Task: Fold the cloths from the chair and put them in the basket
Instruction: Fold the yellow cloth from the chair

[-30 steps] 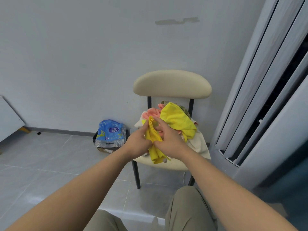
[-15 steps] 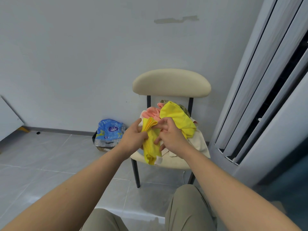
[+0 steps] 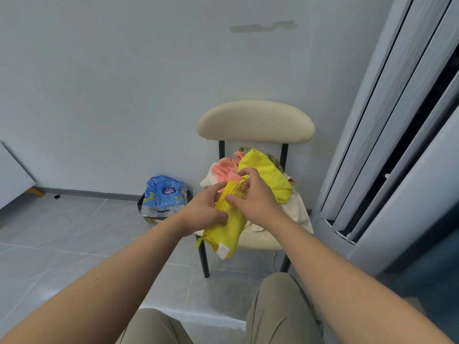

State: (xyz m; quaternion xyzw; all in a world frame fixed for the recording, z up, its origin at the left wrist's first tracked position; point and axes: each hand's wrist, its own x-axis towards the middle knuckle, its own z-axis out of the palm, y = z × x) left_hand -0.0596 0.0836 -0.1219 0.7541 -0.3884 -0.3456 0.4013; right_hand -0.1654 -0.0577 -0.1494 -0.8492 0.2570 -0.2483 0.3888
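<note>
Grip first: both your hands pinch the yellow cloth. Your left hand curls round its left side, and your right hand hooks over its top edge with the thumb pressed on the front. A second ago it was a short bunch between your hands. Now it hangs longer below the grip, with a white label showing at the bottom. I judge it clear of the pile but still bunched, not folded.

Behind the grip, the chair holds a second yellow cloth, a pink cloth and a cream cloth. Left of the grip, on the floor, a blue packet sits in a dark container. Whether that is the basket, you cannot tell.
</note>
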